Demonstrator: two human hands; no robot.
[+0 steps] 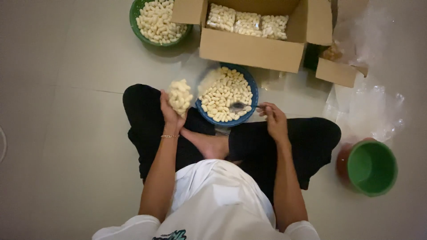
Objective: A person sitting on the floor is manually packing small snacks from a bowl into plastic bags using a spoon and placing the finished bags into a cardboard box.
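I sit cross-legged on a pale tiled floor. My left hand (171, 113) holds up a small clear bag of pale puffed snacks (180, 95), part full. My right hand (273, 120) grips a metal spoon (240, 106) whose bowl rests over the blue basket (252, 86) full of the same puffed snacks in front of my legs. The bag hangs just left of the blue basket's rim.
A green basket (135, 20) of snacks stands at the far left. An open cardboard box (249, 51) behind the blue basket holds several filled bags. Clear plastic bags (369, 106) lie to the right. A green bucket (371, 166) stands at my right knee.
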